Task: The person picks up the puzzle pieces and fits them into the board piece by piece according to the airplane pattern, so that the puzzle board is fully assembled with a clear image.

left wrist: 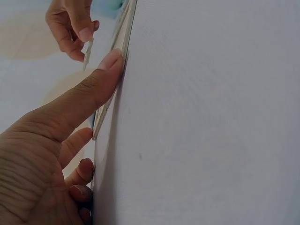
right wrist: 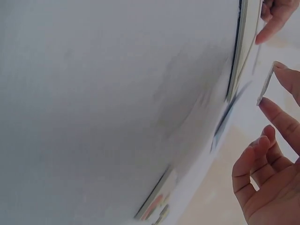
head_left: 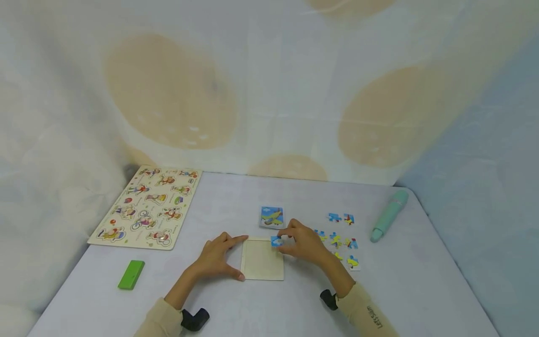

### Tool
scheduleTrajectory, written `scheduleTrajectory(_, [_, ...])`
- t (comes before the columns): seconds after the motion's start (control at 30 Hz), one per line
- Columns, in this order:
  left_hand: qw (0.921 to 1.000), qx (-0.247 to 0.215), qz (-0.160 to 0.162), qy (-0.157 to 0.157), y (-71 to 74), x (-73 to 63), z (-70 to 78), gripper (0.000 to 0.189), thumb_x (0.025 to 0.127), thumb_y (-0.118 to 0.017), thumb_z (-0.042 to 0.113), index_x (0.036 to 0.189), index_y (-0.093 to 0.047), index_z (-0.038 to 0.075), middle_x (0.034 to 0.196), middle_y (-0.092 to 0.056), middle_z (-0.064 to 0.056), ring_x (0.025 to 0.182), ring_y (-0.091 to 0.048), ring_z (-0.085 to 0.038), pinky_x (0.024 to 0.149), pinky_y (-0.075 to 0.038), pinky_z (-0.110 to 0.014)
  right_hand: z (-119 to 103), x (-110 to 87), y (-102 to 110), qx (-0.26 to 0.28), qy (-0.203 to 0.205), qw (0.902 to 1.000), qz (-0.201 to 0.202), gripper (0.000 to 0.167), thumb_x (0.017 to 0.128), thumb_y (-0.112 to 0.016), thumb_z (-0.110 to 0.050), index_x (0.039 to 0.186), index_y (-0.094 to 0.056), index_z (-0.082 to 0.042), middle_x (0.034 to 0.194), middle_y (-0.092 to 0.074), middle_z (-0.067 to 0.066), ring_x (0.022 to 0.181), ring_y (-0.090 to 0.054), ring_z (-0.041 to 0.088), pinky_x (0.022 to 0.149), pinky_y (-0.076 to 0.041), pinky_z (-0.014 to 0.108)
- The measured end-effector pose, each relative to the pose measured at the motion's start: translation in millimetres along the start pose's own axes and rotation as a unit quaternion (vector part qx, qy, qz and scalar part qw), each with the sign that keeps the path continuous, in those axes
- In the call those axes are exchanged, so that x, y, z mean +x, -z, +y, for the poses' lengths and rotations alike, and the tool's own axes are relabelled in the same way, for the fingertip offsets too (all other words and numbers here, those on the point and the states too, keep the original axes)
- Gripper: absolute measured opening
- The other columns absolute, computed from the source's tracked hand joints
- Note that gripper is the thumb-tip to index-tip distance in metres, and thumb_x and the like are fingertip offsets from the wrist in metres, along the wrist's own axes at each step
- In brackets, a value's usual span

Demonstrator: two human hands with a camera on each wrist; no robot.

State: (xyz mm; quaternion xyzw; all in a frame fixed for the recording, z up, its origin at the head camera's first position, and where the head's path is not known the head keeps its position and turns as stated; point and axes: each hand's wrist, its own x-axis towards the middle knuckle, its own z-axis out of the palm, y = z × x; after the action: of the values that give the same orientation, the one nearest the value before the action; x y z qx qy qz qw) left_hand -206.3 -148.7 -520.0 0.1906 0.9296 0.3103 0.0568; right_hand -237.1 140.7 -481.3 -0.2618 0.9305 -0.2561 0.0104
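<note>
My left hand spans the left side of a square wooden puzzle tray, thumb at its near corner and forefinger at its far corner. In the left wrist view the thumb presses on the tray's edge. My right hand pinches a blue and white jigsaw piece by its edges between thumb and forefinger, over the tray's far right corner. The right wrist view shows that piece edge-on, apart from the tray. Several loose jigsaw pieces lie right of the right hand.
Just behind the tray lies a small airplane picture. A large peg-style picture board is at the back left, with a green block in front of it. A mint-green cylinder lies at the right. Fabric walls enclose the table.
</note>
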Motion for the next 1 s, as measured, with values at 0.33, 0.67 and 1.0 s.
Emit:
scheduleTrajectory(0.33, [1.0,0.005,-0.005,0.001,-0.1,2.0,-0.6,0.102,0.053,-0.092,0.056,0.144,-0.054,0.027,0.09,-0.041,0.002,0.076,-0.034,-0.011,0.068,-0.024,-0.031,-17.0,8.8,-15.3,-0.005,0.01,0.9997,-0.024,0.031,0.081,-0.081,-0.035,0.105,-0.076,-0.017,0.089,-0.051,0.0,0.067,-0.041,0.008,0.057,-0.036,0.021])
scheduleTrajectory(0.67, [1.0,0.003,-0.004,-0.002,0.6,1.4,-0.9,0.102,0.054,-0.091,0.056,0.144,-0.054,0.027,0.09,-0.04,0.003,0.077,-0.035,-0.011,0.069,-0.024,-0.031,-31.1,19.4,-25.8,-0.029,0.02,0.9982,-0.048,0.034,0.081,-0.08,-0.039,0.107,-0.076,-0.018,0.092,-0.051,-0.004,0.074,-0.046,0.009,0.063,-0.04,0.022])
scheduleTrajectory(1.0, [1.0,0.0,0.0,-0.007,0.5,0.5,-0.1,0.101,0.053,-0.092,0.055,0.143,-0.054,0.027,0.089,-0.04,0.002,0.075,-0.033,-0.009,0.068,-0.024,-0.031,-46.2,27.3,-33.1,-0.077,0.025,0.9954,-0.051,0.038,0.083,-0.078,-0.042,0.111,-0.076,-0.016,0.099,-0.057,0.0,0.078,-0.053,0.009,0.066,-0.047,0.025])
